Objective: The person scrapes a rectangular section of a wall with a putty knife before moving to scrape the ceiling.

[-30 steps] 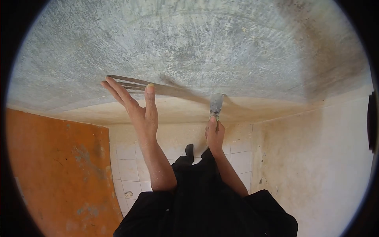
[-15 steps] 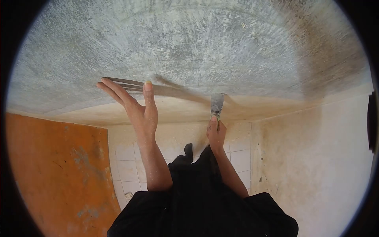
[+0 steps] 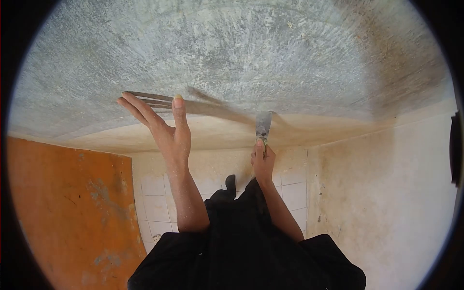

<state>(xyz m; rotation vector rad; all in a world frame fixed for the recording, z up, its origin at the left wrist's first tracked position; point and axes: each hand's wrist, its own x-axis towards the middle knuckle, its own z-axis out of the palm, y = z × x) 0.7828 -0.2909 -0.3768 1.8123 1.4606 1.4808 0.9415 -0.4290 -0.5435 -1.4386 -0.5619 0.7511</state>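
Observation:
My right hand [image 3: 264, 162] is wrapped round the handle of a putty knife [image 3: 263, 124], its thumb along the tool. The grey metal blade points up, its tip at the lower border of the bare grey part of the wall [image 3: 232, 53]. Off to the left, my left hand [image 3: 171, 130] is open, fingers stretched and thumb raised. Its fingertips are at the same wall, casting shadows, and it holds nothing. The grey surface looks scraped and mottled; below it runs a cream-coloured band [image 3: 208, 133].
An orange-painted surface [image 3: 72, 212] with worn grey patches stands on the left. On the right is a stained cream wall [image 3: 377, 193]. White floor tiles [image 3: 157, 203] lie below, with a small crumpled bit [image 3: 156, 238] on them. A dark object [image 3: 456, 150] shows at the right edge.
The putty knife and my right hand have shifted slightly up and left. My left hand has also moved a little up and left, still spread. The grip is unchanged.

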